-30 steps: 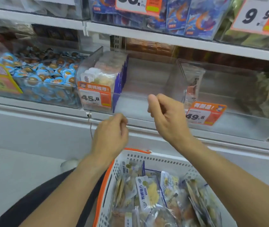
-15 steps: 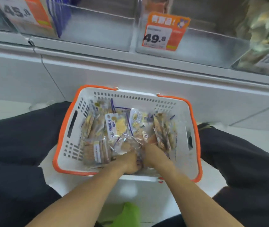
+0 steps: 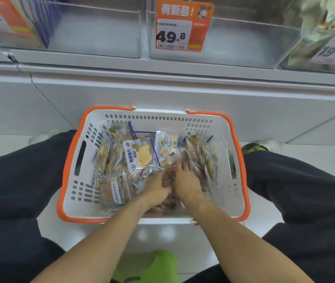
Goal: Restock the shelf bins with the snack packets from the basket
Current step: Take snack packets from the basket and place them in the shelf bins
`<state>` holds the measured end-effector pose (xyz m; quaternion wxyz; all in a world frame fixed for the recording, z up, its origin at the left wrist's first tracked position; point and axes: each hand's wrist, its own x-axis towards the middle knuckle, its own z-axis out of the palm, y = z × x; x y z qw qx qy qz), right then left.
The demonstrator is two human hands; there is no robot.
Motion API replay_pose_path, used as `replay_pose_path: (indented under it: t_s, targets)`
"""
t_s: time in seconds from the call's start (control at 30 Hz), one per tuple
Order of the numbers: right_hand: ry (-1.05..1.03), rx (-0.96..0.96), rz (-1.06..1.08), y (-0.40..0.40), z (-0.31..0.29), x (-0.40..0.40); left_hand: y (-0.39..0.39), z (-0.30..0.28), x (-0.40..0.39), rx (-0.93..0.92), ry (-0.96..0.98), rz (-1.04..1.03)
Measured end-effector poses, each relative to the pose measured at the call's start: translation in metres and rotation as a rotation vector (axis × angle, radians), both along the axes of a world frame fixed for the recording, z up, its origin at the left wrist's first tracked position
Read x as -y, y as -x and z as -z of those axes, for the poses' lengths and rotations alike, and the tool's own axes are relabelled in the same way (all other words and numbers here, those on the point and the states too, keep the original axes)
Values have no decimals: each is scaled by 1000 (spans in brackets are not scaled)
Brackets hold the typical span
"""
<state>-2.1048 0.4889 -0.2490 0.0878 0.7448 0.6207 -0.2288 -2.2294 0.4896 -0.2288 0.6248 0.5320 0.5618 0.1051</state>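
Head view: white plastic basket with orange rim (image 3: 68, 160) on floor between dark-trousered knees, full of clear snack packets (image 3: 138, 158). Left hand (image 3: 156, 190) and right hand (image 3: 187, 182) side by side inside, fingers curled into brownish packet (image 3: 167, 174), apparently gripping. Above, clear plastic shelf bin (image 3: 244, 43) with orange 49.8 price tag (image 3: 183, 25). Green stool (image 3: 148, 266) below.
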Motion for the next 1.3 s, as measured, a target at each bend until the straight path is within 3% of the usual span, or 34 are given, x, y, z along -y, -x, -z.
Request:
replay_pose_path:
  t_s: [0.13,0.27,0.4,0.53,0.67,0.77,0.9,1.0,1.07,1.2,1.3]
  targets:
    - [-88,-1,-140,7,-11,3,-5,0,0,108,101,-163]
    - [-195,-163,14,7,-18,1,-3,-12,-7,201,161,-432]
    - [-275,-617,434,6,-40,-8,8,-23,-24,254,134,-542]
    - [-343,-1055,664,1,-73,-22,18,-39,-36,78,-56,-422]
    - [-272,-1354,751,-6,-92,-33,31,-51,-43,269,7,-451]
    - [-188,-1447,724,-16,-111,-35,37,-66,-49,246,-173,-505]
    - [-154,-1253,672,-19,-136,-32,37,-90,-49,136,-542,-550]
    - [23,-1503,654,-20,-152,-31,30,-98,-44,50,-824,-426]
    - [-11,-1606,582,-20,-160,-31,23,-102,-40,25,-920,-272]
    - [-156,-1606,649,-25,-169,-32,18,-115,-34,93,-876,-171]
    - [-168,-1659,597,-40,-177,-31,18,-137,-35,213,-690,-341]
